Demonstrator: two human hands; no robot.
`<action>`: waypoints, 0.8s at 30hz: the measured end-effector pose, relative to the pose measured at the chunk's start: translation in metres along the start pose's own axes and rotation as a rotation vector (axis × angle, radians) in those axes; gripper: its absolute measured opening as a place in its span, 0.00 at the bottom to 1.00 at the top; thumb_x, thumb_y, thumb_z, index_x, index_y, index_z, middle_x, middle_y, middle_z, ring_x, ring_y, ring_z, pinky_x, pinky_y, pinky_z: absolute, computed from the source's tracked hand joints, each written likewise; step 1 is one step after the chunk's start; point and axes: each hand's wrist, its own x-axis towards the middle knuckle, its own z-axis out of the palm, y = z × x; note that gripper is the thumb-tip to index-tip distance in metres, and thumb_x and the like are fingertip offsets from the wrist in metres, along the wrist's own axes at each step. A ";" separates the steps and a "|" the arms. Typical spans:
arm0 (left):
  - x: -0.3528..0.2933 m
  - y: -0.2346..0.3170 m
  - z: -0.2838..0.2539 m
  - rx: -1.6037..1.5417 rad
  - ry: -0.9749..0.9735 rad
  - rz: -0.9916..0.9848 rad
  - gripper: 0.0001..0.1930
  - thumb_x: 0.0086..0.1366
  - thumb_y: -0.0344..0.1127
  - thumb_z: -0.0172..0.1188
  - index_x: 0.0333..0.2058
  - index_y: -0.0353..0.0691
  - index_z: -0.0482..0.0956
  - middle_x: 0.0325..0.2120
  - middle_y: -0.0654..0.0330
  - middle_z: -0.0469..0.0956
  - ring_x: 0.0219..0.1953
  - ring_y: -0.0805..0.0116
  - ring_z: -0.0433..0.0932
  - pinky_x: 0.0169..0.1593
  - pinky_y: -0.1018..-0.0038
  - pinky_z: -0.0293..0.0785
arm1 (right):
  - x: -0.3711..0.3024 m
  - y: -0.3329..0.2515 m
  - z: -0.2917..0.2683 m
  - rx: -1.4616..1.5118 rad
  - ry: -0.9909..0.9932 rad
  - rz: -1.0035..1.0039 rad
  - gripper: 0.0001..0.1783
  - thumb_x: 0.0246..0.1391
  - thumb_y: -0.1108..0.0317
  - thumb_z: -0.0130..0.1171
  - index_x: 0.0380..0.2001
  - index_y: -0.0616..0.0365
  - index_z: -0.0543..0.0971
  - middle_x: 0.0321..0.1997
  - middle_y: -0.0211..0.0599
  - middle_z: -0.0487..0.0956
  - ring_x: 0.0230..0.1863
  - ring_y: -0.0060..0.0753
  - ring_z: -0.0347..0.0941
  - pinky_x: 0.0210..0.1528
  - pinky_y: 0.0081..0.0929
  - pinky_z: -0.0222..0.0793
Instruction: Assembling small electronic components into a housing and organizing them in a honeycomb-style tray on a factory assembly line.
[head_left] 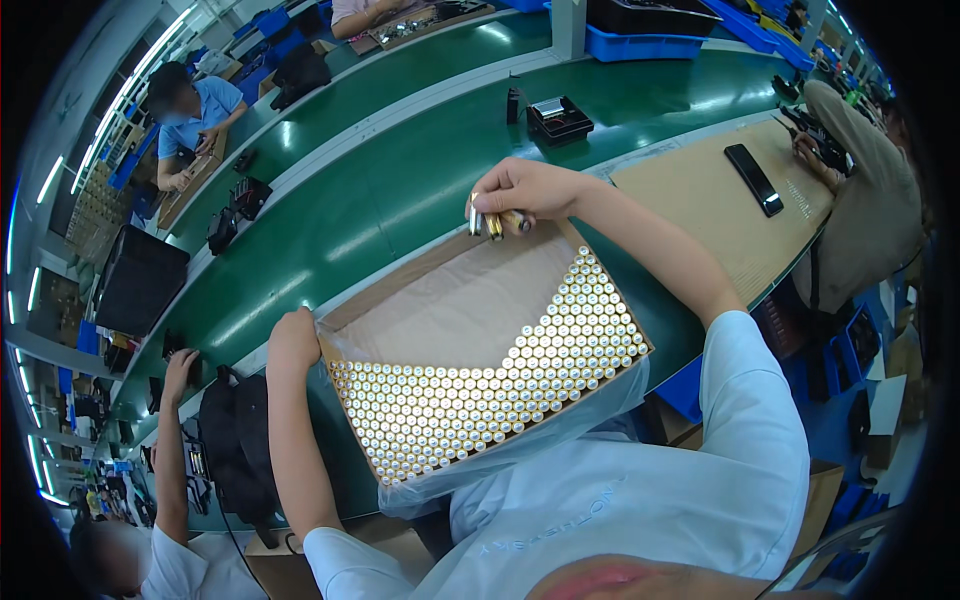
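A shallow cardboard box (350, 318) lined with clear plastic leans toward me, tilted. Rows of slim cylindrical batteries (470, 405), gold with pale round ends, stand packed in its near part and up its right side. Bare brown lining shows in the far part. Above the box's far edge, my right hand (527, 190) is closed on several batteries (490, 222), their ends pointing down. My left hand (294, 335) is at the box's left edge, closed around it, with the fingertips partly hidden.
A green bench (380, 215) runs beneath the box. Beyond the box lie a black tray (560, 120) and a small black device (513, 103). On the right, a phone (753, 178) rests on a brown board (690, 185) beside a co-worker (865, 210). Another co-worker's hand (178, 375) is at left.
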 end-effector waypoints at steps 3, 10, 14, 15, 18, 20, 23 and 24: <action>0.001 -0.001 0.001 -0.001 0.008 0.006 0.08 0.58 0.25 0.56 0.36 0.27 0.77 0.36 0.38 0.82 0.40 0.35 0.79 0.45 0.51 0.76 | 0.007 0.009 -0.010 0.224 0.049 0.066 0.09 0.63 0.65 0.58 0.35 0.58 0.82 0.24 0.32 0.78 0.13 0.15 0.63 0.14 0.11 0.59; 0.002 -0.001 0.005 0.018 0.037 0.036 0.08 0.57 0.25 0.56 0.35 0.29 0.80 0.33 0.40 0.83 0.37 0.38 0.82 0.43 0.53 0.80 | 0.018 0.014 -0.041 0.736 -0.116 0.080 0.10 0.63 0.59 0.55 0.35 0.54 0.78 0.20 0.29 0.73 0.10 0.14 0.56 0.11 0.12 0.51; -0.004 -0.002 0.007 0.032 0.006 -0.002 0.09 0.57 0.25 0.56 0.35 0.29 0.80 0.34 0.41 0.83 0.38 0.39 0.83 0.44 0.53 0.80 | 0.047 -0.008 -0.051 0.335 0.389 -0.032 0.13 0.63 0.58 0.53 0.32 0.55 0.78 0.21 0.32 0.75 0.12 0.16 0.59 0.12 0.15 0.53; -0.003 0.003 0.001 0.020 -0.012 -0.004 0.09 0.57 0.25 0.55 0.36 0.29 0.80 0.35 0.40 0.83 0.38 0.39 0.82 0.44 0.53 0.79 | 0.056 -0.011 -0.058 0.328 0.390 -0.032 0.13 0.63 0.58 0.53 0.32 0.55 0.78 0.21 0.32 0.75 0.12 0.16 0.59 0.12 0.15 0.53; 0.003 0.011 -0.011 0.002 -0.051 -0.014 0.09 0.58 0.24 0.55 0.36 0.28 0.81 0.36 0.40 0.83 0.39 0.39 0.82 0.45 0.54 0.79 | 0.090 -0.010 -0.083 -0.399 0.922 -0.080 0.14 0.62 0.59 0.55 0.31 0.59 0.80 0.24 0.37 0.78 0.19 0.29 0.70 0.23 0.27 0.69; 0.003 0.014 -0.011 0.007 -0.060 -0.019 0.09 0.58 0.24 0.55 0.36 0.29 0.82 0.36 0.40 0.83 0.39 0.39 0.82 0.44 0.54 0.80 | 0.111 -0.007 -0.101 -0.733 0.962 0.029 0.14 0.59 0.61 0.56 0.31 0.62 0.81 0.26 0.41 0.80 0.22 0.37 0.74 0.26 0.33 0.72; 0.000 0.013 -0.013 -0.011 -0.051 -0.049 0.09 0.57 0.25 0.56 0.35 0.29 0.83 0.36 0.42 0.84 0.38 0.40 0.83 0.43 0.54 0.80 | 0.136 -0.013 -0.098 -1.061 0.985 0.117 0.14 0.56 0.63 0.56 0.31 0.65 0.82 0.28 0.45 0.82 0.25 0.46 0.77 0.30 0.40 0.75; 0.000 0.012 -0.011 -0.010 -0.055 -0.048 0.10 0.57 0.26 0.56 0.35 0.30 0.83 0.35 0.42 0.84 0.38 0.40 0.83 0.43 0.54 0.80 | 0.140 -0.015 -0.094 -1.099 0.981 0.159 0.14 0.55 0.64 0.56 0.32 0.66 0.82 0.29 0.47 0.82 0.27 0.48 0.77 0.32 0.41 0.76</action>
